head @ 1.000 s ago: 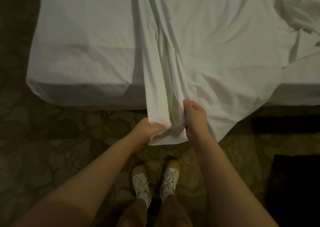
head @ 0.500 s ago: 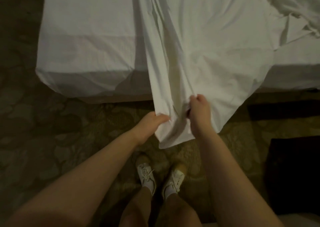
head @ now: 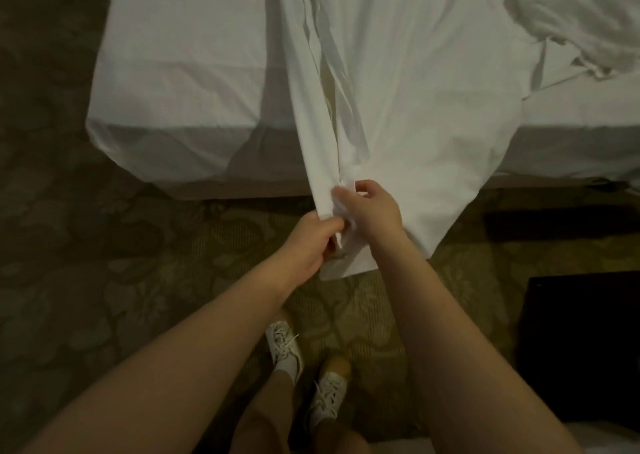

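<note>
A loose white sheet (head: pixel 408 107) lies across the bed (head: pixel 180 72) and hangs over its foot edge down toward the carpet. My left hand (head: pixel 308 242) grips the sheet's hanging left edge near its lower corner. My right hand (head: pixel 372 207) is just right of it, fingers curled and pinching a fold of the same sheet. The two hands nearly touch. The sheet's lower corner dangles below them.
The mattress is covered by a fitted white sheet. Crumpled white bedding (head: pixel 571 20) is piled at the bed's far right. Patterned carpet (head: pixel 104 263) lies around my feet in white shoes (head: pixel 287 346). A dark piece of furniture (head: pixel 581 349) stands at the right.
My right hand has moved left and closer to my left hand, gathering the sheet's edge between them. The view has shifted slightly toward the bed's foot.
</note>
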Motion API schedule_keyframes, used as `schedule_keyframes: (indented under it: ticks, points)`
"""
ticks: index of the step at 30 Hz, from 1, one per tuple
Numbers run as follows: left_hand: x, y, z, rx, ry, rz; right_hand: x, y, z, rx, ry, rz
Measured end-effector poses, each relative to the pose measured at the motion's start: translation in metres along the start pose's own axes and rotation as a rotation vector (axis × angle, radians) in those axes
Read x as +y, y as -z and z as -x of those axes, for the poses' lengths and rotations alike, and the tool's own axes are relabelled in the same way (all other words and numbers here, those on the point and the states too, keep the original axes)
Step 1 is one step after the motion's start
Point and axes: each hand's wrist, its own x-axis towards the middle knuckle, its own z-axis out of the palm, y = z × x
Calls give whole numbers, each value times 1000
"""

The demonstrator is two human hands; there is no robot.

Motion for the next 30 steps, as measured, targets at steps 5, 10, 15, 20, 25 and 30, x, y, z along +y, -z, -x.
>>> schedule_keyframes:
  ticks: [5, 10, 15, 20, 25, 30]
  points:
    - [-6, 1, 6, 93, -6, 103, 26, -3, 30, 184, 167, 131]
    - [-2, 5, 15, 97, -25, 196, 36, -2, 30, 338, 55, -236]
    - [4, -7, 21, 44, -52, 263, 33, -13, 48, 73, 99, -445]
    - [8, -10, 26, -15, -71, 269, 33, -4, 53, 151, 74, -518]
    - [22, -5, 27, 91, -136, 93, 24, 28, 41, 349, -82, -497]
    - [47, -8, 40, -31, -180, 157, 11, 53, 49, 327, -125, -672]
